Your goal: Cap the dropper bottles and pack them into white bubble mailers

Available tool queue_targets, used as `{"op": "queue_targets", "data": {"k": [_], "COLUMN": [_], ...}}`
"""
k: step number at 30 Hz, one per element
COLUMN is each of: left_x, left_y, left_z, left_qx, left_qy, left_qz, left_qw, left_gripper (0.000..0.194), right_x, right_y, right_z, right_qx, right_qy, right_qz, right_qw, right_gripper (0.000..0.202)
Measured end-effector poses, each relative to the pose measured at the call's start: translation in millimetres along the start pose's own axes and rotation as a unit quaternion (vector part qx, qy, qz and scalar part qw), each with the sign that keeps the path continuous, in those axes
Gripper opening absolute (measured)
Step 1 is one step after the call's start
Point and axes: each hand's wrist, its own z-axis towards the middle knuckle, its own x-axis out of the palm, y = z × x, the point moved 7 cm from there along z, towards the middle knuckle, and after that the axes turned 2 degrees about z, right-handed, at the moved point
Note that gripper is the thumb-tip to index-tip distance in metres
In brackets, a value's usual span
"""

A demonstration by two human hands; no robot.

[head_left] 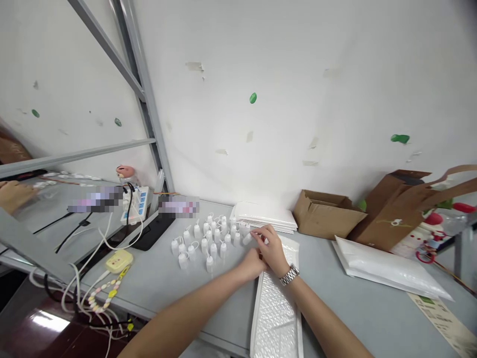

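Several small white squeeze bottles with looped cap straps, such as this bottle (209, 264), stand in loose rows on the grey table. My right hand (274, 248), with a metal watch on its wrist, has its fingers pinched at one tilted bottle (247, 238) at the right end of the group. Close below it, my left hand (252, 264) is closed, its fingertips hidden. Under both hands lies a long white bubble mailer (278, 313), running toward the front edge. What my left hand holds, if anything, does not show.
Behind the bottles lie stacked white mailers (264, 217), beside an open cardboard box (328, 214). Right of it are a brown paper bag (387, 211) and a stuffed white mailer (391, 268). A power strip (139, 204) and cables are at left, with another person's hand (17, 195) beyond.
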Motion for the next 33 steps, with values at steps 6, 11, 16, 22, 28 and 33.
{"op": "queue_targets", "data": {"k": [6, 11, 16, 22, 28, 33], "left_x": [-0.1, 0.2, 5.1, 6.1, 8.6, 10.7], "left_y": [2.8, 2.8, 4.9, -0.6, -3.3, -3.3], "left_z": [-6.2, -5.9, -5.7, -5.6, -6.6, -5.9], "left_qx": [-0.088, -0.108, -0.123, -0.124, -0.118, -0.114], "left_qy": [0.028, 0.026, 0.046, 0.064, 0.073, 0.081], "left_qz": [-0.059, -0.091, -0.118, -0.135, -0.144, -0.145], "left_qw": [0.994, 0.99, 0.984, 0.981, 0.98, 0.979], "left_gripper": [0.037, 0.045, 0.047, 0.046, 0.044, 0.043], "right_x": [-81.6, -110.3, -101.5, -114.1, -106.8, -98.0], "right_y": [-22.0, -53.6, -68.6, -64.6, -69.7, -77.7], "right_z": [-21.1, -42.6, -57.0, -58.7, -55.2, -53.8], "right_qx": [-0.001, 0.056, 0.152, 0.159, 0.185, 0.219], "right_qy": [-0.174, -0.148, -0.128, -0.201, -0.147, -0.116], "right_qz": [-0.021, 0.027, 0.085, 0.072, 0.106, 0.177], "right_qw": [0.984, 0.987, 0.976, 0.964, 0.966, 0.953], "right_gripper": [0.016, 0.014, 0.018, 0.019, 0.019, 0.02]}}
